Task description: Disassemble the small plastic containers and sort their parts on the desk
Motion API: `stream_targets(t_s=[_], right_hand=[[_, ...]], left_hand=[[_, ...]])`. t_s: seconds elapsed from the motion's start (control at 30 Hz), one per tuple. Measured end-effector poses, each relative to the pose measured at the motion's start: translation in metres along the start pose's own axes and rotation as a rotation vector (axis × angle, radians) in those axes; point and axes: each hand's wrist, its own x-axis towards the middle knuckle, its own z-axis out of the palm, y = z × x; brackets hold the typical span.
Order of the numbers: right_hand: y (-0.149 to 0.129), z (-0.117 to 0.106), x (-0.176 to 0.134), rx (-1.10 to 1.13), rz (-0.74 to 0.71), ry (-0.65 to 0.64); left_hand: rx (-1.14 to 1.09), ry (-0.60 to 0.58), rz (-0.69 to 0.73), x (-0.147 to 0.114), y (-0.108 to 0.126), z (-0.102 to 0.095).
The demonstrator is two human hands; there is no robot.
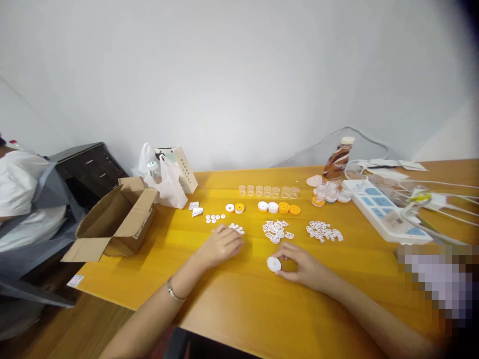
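Note:
My right hand [299,265] pinches a round white plastic disc [274,264] at its edge, just above the table. My left hand [223,244] is closed, fingers curled downward beside a cluster of small white round pieces [236,228]; whatever its fingertips hold is hidden. Left of that cluster lie several more small white pieces [213,218]. Beyond my right hand is a pile of white openwork plastic parts [275,230], with a second group of such parts [324,231] to its right. White round caps [262,206] and orange round caps [283,208] form a row farther back.
Several clear cylinders [259,191] line the back. An open cardboard box [112,219], white plastic bag [170,187] and foil pieces [196,211] lie left. A drink bottle [338,159], power strip [385,212] and cables [441,184] are right. Another person [22,194] sits far left.

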Motion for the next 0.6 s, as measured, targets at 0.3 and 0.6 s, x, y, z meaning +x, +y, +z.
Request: stream_targets(t_s=[0.3,0.6], right_hand=[[-0.008,-0.002,0.003,-0.029,0.023,0.008],[-0.007,-0.001,0.003,-0.028,0.026,0.013]], left_hand=[[0.214,-0.130,-0.108,-0.079,-0.053,-0.012],[0.182,-0.166,-0.081,-0.071,-0.058,-0.001]])
